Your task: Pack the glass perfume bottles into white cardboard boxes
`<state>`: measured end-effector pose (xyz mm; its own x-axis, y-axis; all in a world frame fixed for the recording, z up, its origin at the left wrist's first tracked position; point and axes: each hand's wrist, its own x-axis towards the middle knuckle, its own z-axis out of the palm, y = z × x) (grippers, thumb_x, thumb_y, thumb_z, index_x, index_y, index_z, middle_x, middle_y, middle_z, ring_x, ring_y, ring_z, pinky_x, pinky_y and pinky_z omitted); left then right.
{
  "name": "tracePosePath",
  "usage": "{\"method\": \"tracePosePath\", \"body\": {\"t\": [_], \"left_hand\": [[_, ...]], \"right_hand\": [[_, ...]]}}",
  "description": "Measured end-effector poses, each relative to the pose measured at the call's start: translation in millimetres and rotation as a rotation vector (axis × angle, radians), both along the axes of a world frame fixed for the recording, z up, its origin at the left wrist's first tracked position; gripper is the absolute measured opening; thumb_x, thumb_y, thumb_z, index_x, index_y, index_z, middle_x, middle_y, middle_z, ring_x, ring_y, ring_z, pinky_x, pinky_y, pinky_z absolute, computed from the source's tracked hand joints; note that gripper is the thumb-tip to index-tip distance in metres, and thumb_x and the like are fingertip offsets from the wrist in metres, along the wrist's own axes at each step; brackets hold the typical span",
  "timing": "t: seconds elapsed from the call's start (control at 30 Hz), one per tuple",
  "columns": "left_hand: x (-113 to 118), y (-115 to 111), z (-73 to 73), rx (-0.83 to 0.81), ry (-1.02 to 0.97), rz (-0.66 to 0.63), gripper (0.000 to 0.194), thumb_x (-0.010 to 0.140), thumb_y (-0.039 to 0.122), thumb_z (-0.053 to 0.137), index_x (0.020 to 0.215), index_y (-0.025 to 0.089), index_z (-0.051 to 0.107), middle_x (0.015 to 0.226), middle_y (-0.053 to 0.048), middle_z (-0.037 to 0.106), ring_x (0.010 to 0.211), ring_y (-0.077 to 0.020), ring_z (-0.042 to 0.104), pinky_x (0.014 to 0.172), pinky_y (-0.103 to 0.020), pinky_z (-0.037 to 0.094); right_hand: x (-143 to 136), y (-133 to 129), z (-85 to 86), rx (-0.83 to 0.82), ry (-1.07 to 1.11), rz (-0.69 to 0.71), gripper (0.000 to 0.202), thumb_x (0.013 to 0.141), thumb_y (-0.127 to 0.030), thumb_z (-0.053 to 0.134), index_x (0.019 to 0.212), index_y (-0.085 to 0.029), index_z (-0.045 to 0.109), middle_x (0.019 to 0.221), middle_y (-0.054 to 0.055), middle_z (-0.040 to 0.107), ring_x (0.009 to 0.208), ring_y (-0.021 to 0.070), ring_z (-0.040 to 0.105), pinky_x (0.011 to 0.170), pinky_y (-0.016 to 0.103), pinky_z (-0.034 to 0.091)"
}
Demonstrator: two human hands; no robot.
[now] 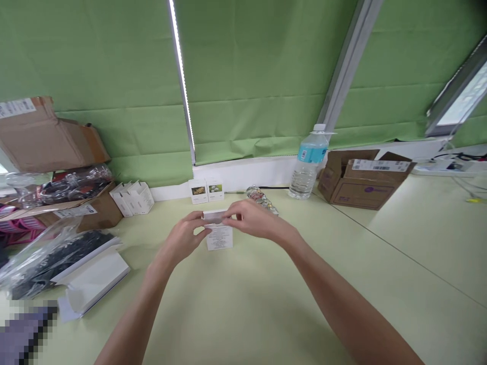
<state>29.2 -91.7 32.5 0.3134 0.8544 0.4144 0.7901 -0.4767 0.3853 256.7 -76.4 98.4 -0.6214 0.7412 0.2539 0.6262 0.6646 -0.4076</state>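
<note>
A small white paper box (219, 239) with printed text on its facing side is held between my hands at the middle of the table. My left hand (186, 235) pinches its left edge near the top, thumb below and fingers above. My right hand (247, 218) has its fingertips closed on the upper right part, around the greyish top end. Whether that end is a flap or an opening is hard to tell. Just behind stand white boxes with small animal pictures (207, 190). Several clear-wrapped small items (262, 199) lie beyond my right hand.
A large water bottle (307, 162) and an open cardboard box (365, 180) stand at the back right. More white boxes (133, 198), stacked cartons (49, 134), a plastic-wrapped black item (64, 258) and an open white carton (95, 279) occupy the left. Green blinds (251, 76) hang behind.
</note>
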Motion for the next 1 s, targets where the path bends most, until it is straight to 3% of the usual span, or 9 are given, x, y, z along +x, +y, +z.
{"method": "tracePosePath", "body": {"t": [0.17, 0.3, 0.43, 0.53, 0.6, 0.7, 0.8, 0.9, 1.0], "left_hand": [[3, -3, 4.1, 0.033, -0.018, 0.016, 0.025, 0.086, 0.039, 0.052, 0.103, 0.03, 0.068, 0.132, -0.001, 0.052, 0.108, -0.022, 0.058, 0.088, -0.034, 0.049], [7, -9, 14.0, 0.114, -0.086, -0.001, 0.026, 0.084, 0.045, 0.054, 0.099, 0.028, 0.068, 0.136, -0.002, 0.047, 0.119, -0.0247, 0.051, 0.098, -0.038, 0.044], [17, -19, 28.4, 0.277, -0.155, 0.013, 0.025, 0.084, 0.041, 0.056, 0.101, 0.028, 0.066, 0.131, -0.003, 0.052, 0.119, -0.0247, 0.05, 0.099, -0.039, 0.042], [34, -30, 34.7, 0.296, -0.206, -0.023, 0.02, 0.085, 0.038, 0.054, 0.093, 0.025, 0.067, 0.107, -0.004, 0.064, 0.095, -0.0196, 0.06, 0.083, -0.031, 0.048], [50, -38, 32.4, 0.171, -0.185, -0.103, 0.021, 0.086, 0.038, 0.052, 0.085, 0.023, 0.067, 0.087, -0.003, 0.066, 0.074, -0.016, 0.059, 0.067, -0.027, 0.047], [80, -49, 15.0, -0.16, -0.137, -0.243, 0.026, 0.086, 0.042, 0.05, 0.082, 0.024, 0.068, 0.077, -0.002, 0.066, 0.063, -0.0144, 0.054, 0.057, -0.025, 0.043], [104, -55, -16.8, -0.494, -0.228, -0.33, 0.028, 0.084, 0.044, 0.05, 0.079, 0.024, 0.069, 0.077, -0.001, 0.066, 0.062, -0.0137, 0.053, 0.054, -0.024, 0.041], [113, -54, -48.4, -0.746, -0.41, -0.324, 0.03, 0.082, 0.046, 0.052, 0.077, 0.02, 0.068, 0.07, -0.001, 0.063, 0.057, -0.0118, 0.05, 0.049, -0.023, 0.039], [112, -48, -65.5, -0.842, -0.612, -0.237, 0.033, 0.08, 0.048, 0.054, 0.082, 0.017, 0.066, 0.078, -0.004, 0.063, 0.054, -0.0098, 0.049, 0.046, -0.022, 0.041]], "right_hand": [[40, 2, 18.9, 0.07, 0.272, -0.143, 0.03, 0.086, -0.04, 0.051, 0.088, -0.02, 0.074, 0.085, 0.004, 0.071, 0.066, 0.0152, 0.056, 0.058, 0.026, 0.04], [79, 7, 12.5, 0.086, 0.285, -0.293, 0.037, 0.086, -0.045, 0.049, 0.086, -0.018, 0.075, 0.074, 0.004, 0.069, 0.059, 0.0146, 0.055, 0.054, 0.027, 0.039], [115, 13, -23.9, 0.101, 0.24, -0.423, 0.032, 0.085, -0.041, 0.052, 0.085, -0.017, 0.073, 0.079, 0.005, 0.071, 0.064, 0.0159, 0.059, 0.059, 0.028, 0.043], [137, 20, -60.8, 0.005, 0.277, -0.53, 0.029, 0.086, -0.038, 0.051, 0.086, -0.017, 0.071, 0.088, 0.006, 0.071, 0.066, 0.0157, 0.061, 0.06, 0.027, 0.046], [147, 27, -81.6, -0.065, 0.298, -0.566, 0.026, 0.082, -0.036, 0.057, 0.097, -0.017, 0.068, 0.101, 0.008, 0.069, 0.07, 0.0159, 0.062, 0.058, 0.026, 0.048], [150, 40, -101.1, -0.139, 0.378, -0.543, 0.045, 0.078, -0.032, 0.062, 0.121, -0.018, 0.057, 0.121, 0.011, 0.061, 0.071, 0.0141, 0.062, 0.052, 0.023, 0.049], [148, 53, -109.5, -0.2, 0.437, -0.488, 0.059, 0.078, -0.029, 0.063, 0.133, -0.018, 0.047, 0.13, 0.013, 0.054, 0.068, 0.0116, 0.06, 0.047, 0.02, 0.048], [146, 62, -113.3, -0.226, 0.454, -0.455, 0.056, 0.079, -0.029, 0.062, 0.132, -0.018, 0.049, 0.131, 0.014, 0.054, 0.062, 0.0091, 0.057, 0.045, 0.019, 0.046], [145, 67, -116.0, -0.232, 0.446, -0.439, 0.045, 0.081, -0.028, 0.06, 0.125, -0.017, 0.057, 0.123, 0.011, 0.06, 0.056, 0.0067, 0.053, 0.047, 0.018, 0.045]]}}
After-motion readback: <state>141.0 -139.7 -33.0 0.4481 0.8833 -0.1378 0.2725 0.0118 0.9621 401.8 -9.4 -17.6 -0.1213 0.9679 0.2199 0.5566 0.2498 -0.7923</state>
